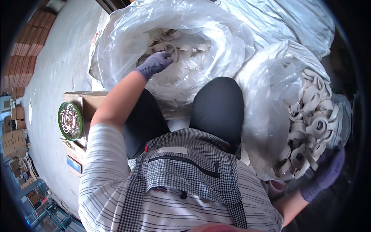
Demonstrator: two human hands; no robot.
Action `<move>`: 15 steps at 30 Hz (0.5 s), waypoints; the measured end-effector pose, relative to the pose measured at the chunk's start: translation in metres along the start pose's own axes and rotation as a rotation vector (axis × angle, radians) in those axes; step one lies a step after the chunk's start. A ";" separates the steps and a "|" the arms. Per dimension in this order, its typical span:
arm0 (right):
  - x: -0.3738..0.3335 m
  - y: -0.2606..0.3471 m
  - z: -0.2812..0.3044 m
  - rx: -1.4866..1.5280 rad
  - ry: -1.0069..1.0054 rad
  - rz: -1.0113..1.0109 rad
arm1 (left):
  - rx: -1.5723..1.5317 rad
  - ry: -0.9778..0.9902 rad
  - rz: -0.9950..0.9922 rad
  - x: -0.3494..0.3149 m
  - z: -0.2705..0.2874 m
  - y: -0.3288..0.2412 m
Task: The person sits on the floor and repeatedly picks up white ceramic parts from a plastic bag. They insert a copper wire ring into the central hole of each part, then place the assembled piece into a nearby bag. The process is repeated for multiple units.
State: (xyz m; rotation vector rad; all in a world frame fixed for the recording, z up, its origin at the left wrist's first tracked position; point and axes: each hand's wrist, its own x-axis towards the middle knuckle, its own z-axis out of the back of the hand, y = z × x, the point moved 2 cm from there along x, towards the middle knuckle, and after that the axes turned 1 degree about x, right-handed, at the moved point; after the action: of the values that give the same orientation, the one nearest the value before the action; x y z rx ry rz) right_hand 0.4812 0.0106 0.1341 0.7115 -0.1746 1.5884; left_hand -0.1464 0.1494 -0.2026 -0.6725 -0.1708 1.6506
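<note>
My left hand (157, 63), in a purple glove, reaches over the near left side of a large clear plastic bag (127, 23). Its fingers are bent together at a curved white plastic part (175, 53), which looks pinched at the fingertips. More white ring-shaped plastic parts (186, 49) lie deeper in that bag. Far to the right, my right hand (327, 168), also gloved in purple, is beside a heap of similar white parts (319, 125) in a second bag (262, 116). Its fingers look stretched out and it shows nothing held, though the dark picture edge blurs it.
A green round tray (60, 127) of shiny metal rings stands left of me by a cardboard box (94, 101). Stacked cartons (33, 44) line the far left. White woven sacking (286, 19) lies at the back right. A pink container (276, 187) is near my right forearm.
</note>
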 end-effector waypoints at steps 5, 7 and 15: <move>-0.062 0.104 -0.200 0.866 0.468 -0.254 | 0.582 0.368 -0.214 0.106 -0.126 0.094; -0.084 0.136 -0.248 1.096 0.623 -0.343 | 0.550 0.415 -0.133 0.118 -0.166 0.100; -0.074 0.162 -0.288 1.415 0.751 -0.773 | 0.555 0.579 0.219 0.089 -0.250 0.146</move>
State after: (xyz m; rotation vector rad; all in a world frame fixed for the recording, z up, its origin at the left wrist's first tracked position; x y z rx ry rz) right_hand 0.2302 0.0678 -0.0864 0.9554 1.7093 0.9112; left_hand -0.1465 0.1384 -0.5049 -0.7198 0.7726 1.5380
